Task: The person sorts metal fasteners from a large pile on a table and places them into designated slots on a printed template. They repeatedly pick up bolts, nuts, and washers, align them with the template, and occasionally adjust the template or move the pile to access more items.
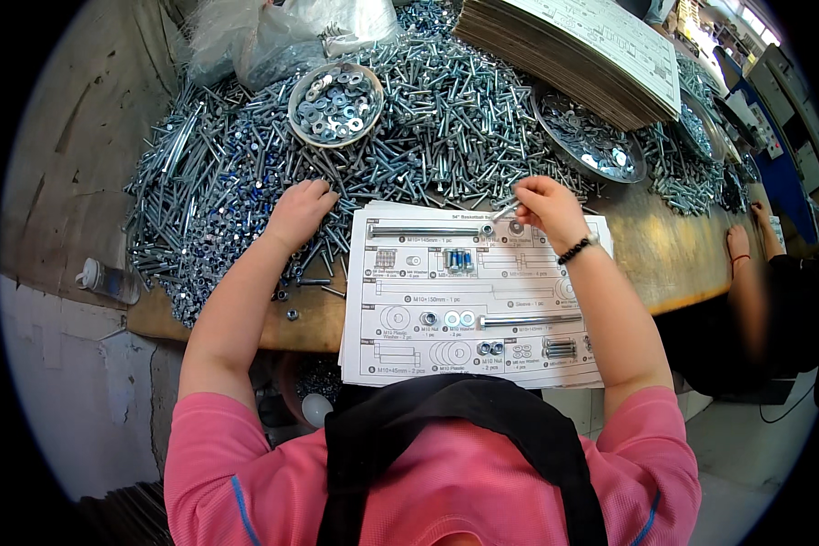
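Observation:
My right hand (pixel 552 217) pinches a silver bolt (pixel 504 212) above the top edge of a printed card (pixel 400 290). My left hand (pixel 303 215) reaches to the near side of a heap of loose bolts (pixel 437 118); its fingers are curled, and what they hold, if anything, is hidden. Hardware lies on the card's drawings: a long bolt (pixel 428 232) with a nut (pixel 487 230) at its end, a cluster of short bolts (pixel 460 261), two washers (pixel 460 318) beside another nut (pixel 429 318), a second long bolt (pixel 532 321), two nuts (pixel 490 348) and more short bolts (pixel 560 348).
A round tub of washers (pixel 335 106) sits in the heap, with a shallow dish of washers (pixel 591 136) farther right. A tall stack of cards (pixel 573 55) stands behind. Loose nuts (pixel 214 237) spread at left. At the right, another person's hand (pixel 739 244) shows by the table.

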Demonstrator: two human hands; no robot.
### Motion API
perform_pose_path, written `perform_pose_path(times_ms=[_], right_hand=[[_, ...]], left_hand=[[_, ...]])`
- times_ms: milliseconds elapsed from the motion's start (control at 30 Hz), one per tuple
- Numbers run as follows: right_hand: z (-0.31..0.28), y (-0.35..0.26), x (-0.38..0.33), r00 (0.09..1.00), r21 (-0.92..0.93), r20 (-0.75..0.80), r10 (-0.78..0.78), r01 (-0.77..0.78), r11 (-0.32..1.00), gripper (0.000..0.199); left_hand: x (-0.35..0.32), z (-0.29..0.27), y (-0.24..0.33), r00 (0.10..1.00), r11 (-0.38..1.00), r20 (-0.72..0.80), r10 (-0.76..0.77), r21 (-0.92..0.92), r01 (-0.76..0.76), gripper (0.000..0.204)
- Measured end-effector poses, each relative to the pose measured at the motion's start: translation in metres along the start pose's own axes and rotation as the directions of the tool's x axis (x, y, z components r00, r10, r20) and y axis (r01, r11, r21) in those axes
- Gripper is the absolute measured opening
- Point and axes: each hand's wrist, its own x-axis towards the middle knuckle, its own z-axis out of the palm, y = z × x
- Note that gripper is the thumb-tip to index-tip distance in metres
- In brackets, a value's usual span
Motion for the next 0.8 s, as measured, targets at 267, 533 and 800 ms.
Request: perform_pose_path(times_ms=[267,533,800], right_hand=[[0.061,-0.033,0.038,0.924,0.130,-0.102,-0.368,0.379,0.916,0.023],[0.140,-0.018,0.024,0.973,0.408,0.223,-0.054,-0.043,0.912,0.020],[0.237,0.013,0.003,0.786,-0.798,0.588,-0.189,0.602,0.020,0.017]], left_hand=[[-0.008,-0.004,0.010,0.995,0.994,0.025,-0.097,-0.040,0.098,0.031],[-0.014,-0.009,0.011,0.896,0.864,-0.067,-0.440,-0.302,0.402,0.021],[-0.030,-0.027,-0.014,0.658,0.299,0.176,-0.733,-0.785,0.543,0.017]])
